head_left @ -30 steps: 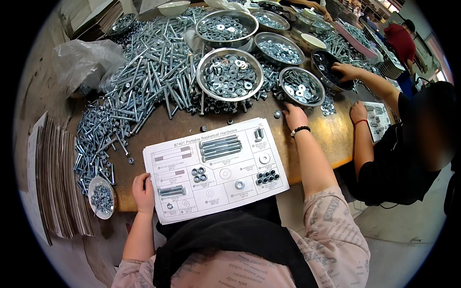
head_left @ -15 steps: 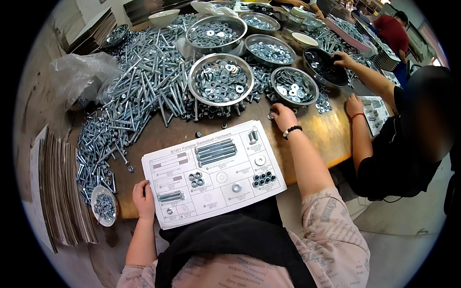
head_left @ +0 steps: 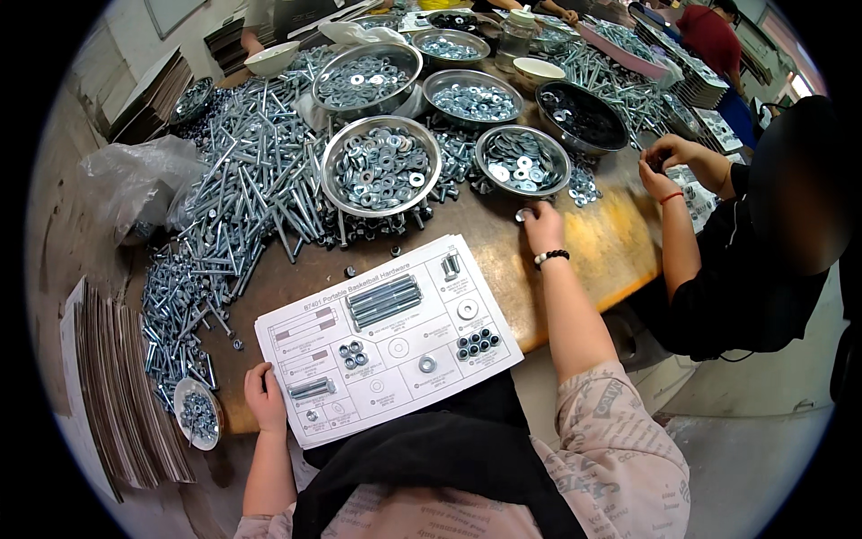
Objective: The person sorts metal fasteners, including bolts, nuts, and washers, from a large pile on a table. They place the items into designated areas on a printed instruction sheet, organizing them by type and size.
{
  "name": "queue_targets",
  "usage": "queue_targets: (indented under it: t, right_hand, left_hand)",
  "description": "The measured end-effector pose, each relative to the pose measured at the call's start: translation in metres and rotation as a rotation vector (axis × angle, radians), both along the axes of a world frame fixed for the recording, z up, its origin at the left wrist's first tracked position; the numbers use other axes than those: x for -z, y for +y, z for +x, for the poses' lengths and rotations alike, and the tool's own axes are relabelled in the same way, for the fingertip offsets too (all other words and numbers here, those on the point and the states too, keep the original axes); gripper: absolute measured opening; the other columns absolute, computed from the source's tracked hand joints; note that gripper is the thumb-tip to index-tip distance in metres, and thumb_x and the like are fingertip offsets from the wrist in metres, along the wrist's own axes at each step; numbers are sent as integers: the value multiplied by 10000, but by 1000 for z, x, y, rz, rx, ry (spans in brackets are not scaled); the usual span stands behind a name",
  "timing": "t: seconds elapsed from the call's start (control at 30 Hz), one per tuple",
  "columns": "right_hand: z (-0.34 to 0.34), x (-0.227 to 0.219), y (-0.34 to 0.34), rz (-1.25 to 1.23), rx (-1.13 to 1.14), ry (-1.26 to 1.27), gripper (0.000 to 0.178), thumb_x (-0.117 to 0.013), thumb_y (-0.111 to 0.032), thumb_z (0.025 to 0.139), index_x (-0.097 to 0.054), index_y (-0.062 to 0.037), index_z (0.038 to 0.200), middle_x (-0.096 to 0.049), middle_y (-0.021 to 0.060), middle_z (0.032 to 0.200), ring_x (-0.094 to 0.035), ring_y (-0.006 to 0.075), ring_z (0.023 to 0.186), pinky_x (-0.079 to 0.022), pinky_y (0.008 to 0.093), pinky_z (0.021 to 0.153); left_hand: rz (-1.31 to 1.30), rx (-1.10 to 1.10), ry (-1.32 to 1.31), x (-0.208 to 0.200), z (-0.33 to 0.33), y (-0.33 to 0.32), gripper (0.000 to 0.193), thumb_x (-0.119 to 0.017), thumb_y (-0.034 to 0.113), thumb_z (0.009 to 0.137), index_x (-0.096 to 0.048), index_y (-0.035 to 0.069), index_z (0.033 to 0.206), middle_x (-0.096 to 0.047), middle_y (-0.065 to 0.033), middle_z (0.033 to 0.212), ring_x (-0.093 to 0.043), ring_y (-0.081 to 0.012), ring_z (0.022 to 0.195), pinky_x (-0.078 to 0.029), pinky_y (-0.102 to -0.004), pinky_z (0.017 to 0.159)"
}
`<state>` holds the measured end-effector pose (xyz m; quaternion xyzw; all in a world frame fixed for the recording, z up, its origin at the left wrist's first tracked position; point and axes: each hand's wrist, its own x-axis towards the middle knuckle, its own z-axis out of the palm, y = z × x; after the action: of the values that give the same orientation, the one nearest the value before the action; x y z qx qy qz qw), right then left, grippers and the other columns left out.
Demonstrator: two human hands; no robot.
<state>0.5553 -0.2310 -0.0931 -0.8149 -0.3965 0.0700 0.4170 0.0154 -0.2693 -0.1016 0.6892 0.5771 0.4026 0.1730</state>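
A stack of printed sheets point(head_left: 395, 395) lies tilted at the table's front edge, over my lap. Bolts point(head_left: 384, 304), nuts point(head_left: 354, 355), black caps or nuts point(head_left: 479, 345) and washers point(head_left: 427, 364) rest in its outlined boxes. My left hand point(head_left: 264, 398) is closed on the left edge of the stack. Beyond the stack's right side, my right hand point(head_left: 544, 228) pinches a flat silver washer point(head_left: 523, 216) at the fingertips, just above or on the tabletop. The nearest container is a steel bowl of washers point(head_left: 523, 160), right behind that hand.
A large heap of bolts point(head_left: 242, 193) covers the left of the table. Several bowls stand behind, including a steel washer bowl point(head_left: 382, 166) and a black bowl point(head_left: 582, 117). A small white dish point(head_left: 197, 413) sits at the left edge. A co-worker's hands point(head_left: 669, 166) are at right.
My right hand has drawn slightly nearer, with the washer now plainly showing at its fingertips. The co-worker's hand has left the black bowl and joined the other hand. The view has shifted a little.
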Motion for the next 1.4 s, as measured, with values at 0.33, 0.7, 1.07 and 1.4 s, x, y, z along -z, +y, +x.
queue_targets:
  t: [0.33,0.7,1.07,1.4]
  right_hand:
    - [8,0,8,-299,173,-170,206,-577,-183,768,-621,-10,872,-582,179,955,-554,347,885,-460,425,767]
    - [92,-7,-30,-38,158,34,295,-614,-136,754,-604,-71,1041,-646,140,904,-623,251,822,-482,336,732]
    - [129,-9,-23,-322,47,-228,246,-635,-133,723,-635,-73,961,-618,169,955,-579,322,890,-457,380,780]
    - [17,-58,-45,206,-233,409,192,-608,-70,797,-609,-16,981,-606,30,788,-545,73,648,-425,194,547]
  left_hand:
    - [31,16,62,1,1,3,106,-490,6,815,-570,-40,868,-540,-121,805,-529,-225,747,-422,-295,685]
    - [-16,5,79,-1,2,0,110,-485,20,824,-560,-35,882,-529,-112,816,-522,-218,763,-417,-292,693]
    - [55,8,132,-7,6,0,100,-491,17,819,-566,-33,864,-539,-130,790,-530,-250,740,-423,-305,681]
    - [13,-45,12,-14,6,4,107,-521,33,807,-589,-9,878,-572,-118,811,-558,-239,763,-435,-299,693]
